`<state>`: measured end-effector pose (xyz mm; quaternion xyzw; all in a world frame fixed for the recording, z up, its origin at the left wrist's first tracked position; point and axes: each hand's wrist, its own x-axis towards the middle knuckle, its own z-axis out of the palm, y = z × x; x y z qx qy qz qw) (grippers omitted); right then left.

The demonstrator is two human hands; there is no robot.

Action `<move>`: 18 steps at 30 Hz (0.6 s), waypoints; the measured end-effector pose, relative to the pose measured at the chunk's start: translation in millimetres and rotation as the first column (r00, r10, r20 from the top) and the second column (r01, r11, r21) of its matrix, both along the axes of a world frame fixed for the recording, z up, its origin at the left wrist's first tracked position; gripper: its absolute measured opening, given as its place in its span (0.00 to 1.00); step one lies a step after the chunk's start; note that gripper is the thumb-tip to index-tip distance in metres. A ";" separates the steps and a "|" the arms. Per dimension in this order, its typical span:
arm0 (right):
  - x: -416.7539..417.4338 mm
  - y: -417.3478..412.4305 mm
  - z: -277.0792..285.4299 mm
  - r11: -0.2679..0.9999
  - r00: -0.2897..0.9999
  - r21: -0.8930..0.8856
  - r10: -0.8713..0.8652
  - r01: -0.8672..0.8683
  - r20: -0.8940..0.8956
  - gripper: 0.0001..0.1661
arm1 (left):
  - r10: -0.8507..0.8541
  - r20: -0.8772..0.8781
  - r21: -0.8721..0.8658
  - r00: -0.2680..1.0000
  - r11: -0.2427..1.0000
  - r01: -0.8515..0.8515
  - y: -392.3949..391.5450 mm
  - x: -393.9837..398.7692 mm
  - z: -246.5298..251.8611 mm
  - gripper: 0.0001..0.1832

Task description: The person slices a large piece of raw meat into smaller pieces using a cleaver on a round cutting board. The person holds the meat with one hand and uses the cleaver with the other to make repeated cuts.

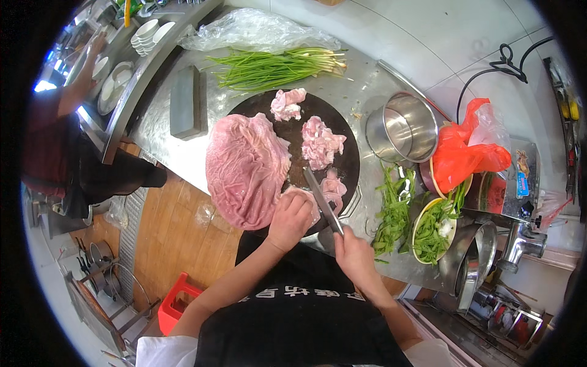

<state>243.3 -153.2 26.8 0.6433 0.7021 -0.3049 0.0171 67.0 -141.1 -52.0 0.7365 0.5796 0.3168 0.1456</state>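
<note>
On a dark round chopping board lies a large wrinkled piece of pink raw meat, covering its left side. My left hand presses down a small flat piece of meat beside it, near the board's front edge. My right hand grips the handle of a knife, whose blade stands along the right side of that piece. Right of the blade lie cut pieces. Farther back are a heap of chopped meat and a smaller heap.
Behind the board lie green stalks and clear plastic; a whetstone is at left. To the right stand a steel pot, leafy greens, a bowl of greens and a red bag. Another person is at far left.
</note>
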 end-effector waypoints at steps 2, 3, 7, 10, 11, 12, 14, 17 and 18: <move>-2.2 1.8 -9.9 1.000 1.000 0.006 0.028 -0.028 0.005 0.15 | -0.005 -0.002 0.014 1.000 1.000 0.005 0.3 -0.8 -1.8 0.14; -3.9 3.7 -14.0 0.999 0.999 0.005 0.040 -0.040 0.009 0.16 | -0.010 -0.001 0.018 1.000 1.000 0.010 0.0 -0.5 -2.5 0.15; -32.2 55.8 -19.1 0.996 0.993 0.037 0.080 -0.077 -0.087 0.14 | -0.022 0.005 0.010 1.000 1.000 0.022 2.9 1.0 -2.0 0.15; -28.3 54.8 -16.7 1.000 0.997 -0.013 0.024 -0.025 -0.079 0.15 | -0.003 0.005 0.025 1.000 1.000 0.002 1.4 0.3 -3.5 0.14; -25.0 46.2 -14.3 1.000 0.995 -0.022 -0.023 0.022 -0.092 0.16 | 0.014 0.004 0.033 1.000 0.999 -0.014 2.2 0.1 -4.1 0.14; -20.8 34.7 -13.5 0.997 0.992 -0.041 -0.073 0.069 -0.098 0.16 | 0.030 0.009 0.029 1.000 0.999 -0.030 -0.9 1.7 -5.7 0.14; -16.2 20.8 -8.5 0.997 0.997 -0.060 -0.051 0.047 -0.065 0.16 | 0.044 0.017 0.033 0.999 0.998 -0.045 0.7 2.2 -7.5 0.14; -11.9 0.6 1.0 0.987 1.000 -0.155 -0.029 0.030 0.009 0.18 | 0.033 0.026 0.038 0.999 0.999 -0.034 1.3 2.8 -8.3 0.13; -10.0 -6.8 4.4 0.985 0.999 -0.171 -0.032 0.035 0.018 0.18 | 0.028 0.021 0.036 0.999 0.999 -0.029 0.3 2.5 -7.4 0.13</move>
